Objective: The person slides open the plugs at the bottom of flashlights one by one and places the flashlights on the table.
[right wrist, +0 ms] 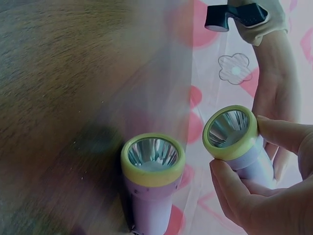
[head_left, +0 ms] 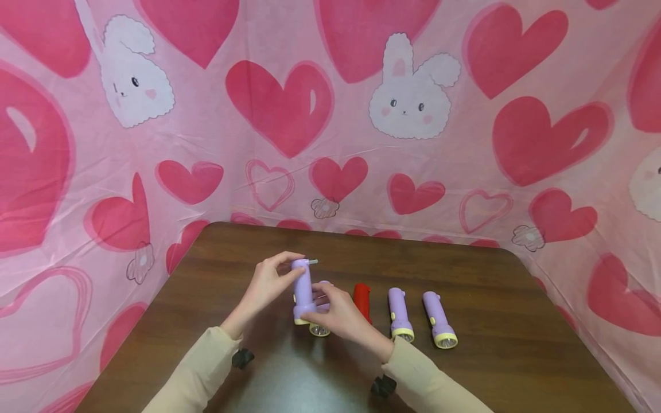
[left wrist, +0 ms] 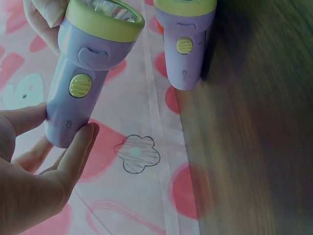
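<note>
A purple flashlight (head_left: 303,289) with a pale yellow rim and a yellow switch is held up off the table between both hands. My left hand (head_left: 268,280) grips its tail end, thumb and fingers on opposite sides, as the left wrist view shows. At the head end, my right hand (head_left: 338,312) pinches it just behind the yellow rim. From the tail end sticks a short, thin, pale piece (head_left: 312,261); its kind is unclear. Right behind the right hand, another purple flashlight (head_left: 319,330) lies on the table, partly hidden by that hand.
Along the brown wooden table (head_left: 465,269), a red flashlight (head_left: 362,298) lies partly covered by the right hand. Farther right lie two purple flashlights, a nearer one (head_left: 398,312) and an outer one (head_left: 439,318). Pink heart-printed cloth (head_left: 351,132) hangs around the table.
</note>
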Demonstrator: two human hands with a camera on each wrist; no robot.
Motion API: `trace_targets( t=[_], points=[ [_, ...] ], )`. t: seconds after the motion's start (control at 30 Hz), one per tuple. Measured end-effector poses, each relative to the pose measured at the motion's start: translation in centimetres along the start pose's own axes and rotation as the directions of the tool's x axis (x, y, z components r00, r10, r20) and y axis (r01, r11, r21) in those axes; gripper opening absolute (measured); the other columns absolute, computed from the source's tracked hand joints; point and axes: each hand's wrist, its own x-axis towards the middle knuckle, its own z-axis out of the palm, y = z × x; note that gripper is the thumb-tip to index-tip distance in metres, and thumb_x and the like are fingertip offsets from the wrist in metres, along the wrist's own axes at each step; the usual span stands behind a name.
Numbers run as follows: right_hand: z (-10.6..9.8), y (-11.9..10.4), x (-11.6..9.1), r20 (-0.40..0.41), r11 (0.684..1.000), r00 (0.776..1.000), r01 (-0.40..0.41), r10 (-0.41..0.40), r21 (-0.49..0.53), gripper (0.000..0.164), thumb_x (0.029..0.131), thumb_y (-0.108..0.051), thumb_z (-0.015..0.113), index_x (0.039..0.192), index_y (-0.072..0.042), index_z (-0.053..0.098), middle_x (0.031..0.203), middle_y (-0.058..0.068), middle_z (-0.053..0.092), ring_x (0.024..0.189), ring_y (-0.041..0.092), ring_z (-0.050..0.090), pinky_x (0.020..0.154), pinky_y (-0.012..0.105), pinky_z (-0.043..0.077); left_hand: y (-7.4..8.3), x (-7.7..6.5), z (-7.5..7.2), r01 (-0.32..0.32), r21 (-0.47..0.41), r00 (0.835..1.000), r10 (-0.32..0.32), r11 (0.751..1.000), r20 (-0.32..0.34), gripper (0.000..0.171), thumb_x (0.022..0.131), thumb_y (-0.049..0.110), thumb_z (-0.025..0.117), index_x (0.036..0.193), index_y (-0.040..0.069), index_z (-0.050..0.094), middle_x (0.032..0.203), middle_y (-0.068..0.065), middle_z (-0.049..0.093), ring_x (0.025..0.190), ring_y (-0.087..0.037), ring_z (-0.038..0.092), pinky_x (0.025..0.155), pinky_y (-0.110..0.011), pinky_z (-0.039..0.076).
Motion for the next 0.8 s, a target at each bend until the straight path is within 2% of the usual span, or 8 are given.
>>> trace_targets(
  t=[0.13,0.43,0.53,0.8],
  points=[
    [0.2,-0.2,0.3,0.005,1.0,1.0,-0.023,0.023,0.001,0.052,0.082,-0.019,0.08,0.124,0.005,0.058,0.114,0.019,0.069,0.101,0.033,0.07,0.089,0.046,0.058,-0.3,0.2,-0.4,0.018,0.023,1.0,-0.019,1.0,0.023,0.029,0.088,0.014,0.075,0.115,0.005,0.071,0.114,-0.016,0.074,0.1,-0.033,0.073,0.084,-0.045,0.059],
    [0.7,-0.6,0.9,0.063,0.998,0.996,-0.068,0.067,0.016,0.05,0.082,-0.016,0.078,0.122,0.008,0.059,0.111,0.022,0.07,0.097,0.031,0.07,0.087,0.041,0.059,-1.1,0.3,-1.1,0.119,0.046,0.988,-0.122,0.992,0.09,0.032,0.091,0.019,0.071,0.12,0.005,0.069,0.118,-0.016,0.072,0.107,-0.035,0.071,0.087,-0.044,0.059],
    [0.8,-0.8,1.0,0.089,0.995,0.991,-0.1,0.097,0.028,0.05,0.083,-0.018,0.078,0.122,0.007,0.058,0.112,0.021,0.07,0.097,0.03,0.07,0.088,0.041,0.059,-1.4,0.4,-1.3,0.127,0.045,0.985,-0.131,0.991,0.108,0.031,0.091,0.019,0.071,0.118,0.004,0.069,0.118,-0.018,0.072,0.107,-0.036,0.07,0.087,-0.044,0.059],
    [1.2,-0.9,1.5,0.144,0.992,0.983,-0.122,0.118,0.016,0.05,0.085,-0.02,0.077,0.123,0.007,0.058,0.114,0.021,0.07,0.101,0.032,0.071,0.089,0.043,0.059,-2.4,0.5,-1.8,0.121,0.059,0.979,-0.129,0.991,0.157,0.03,0.092,0.02,0.07,0.115,0.001,0.069,0.117,-0.022,0.071,0.11,-0.039,0.069,0.09,-0.047,0.058]
  ],
)
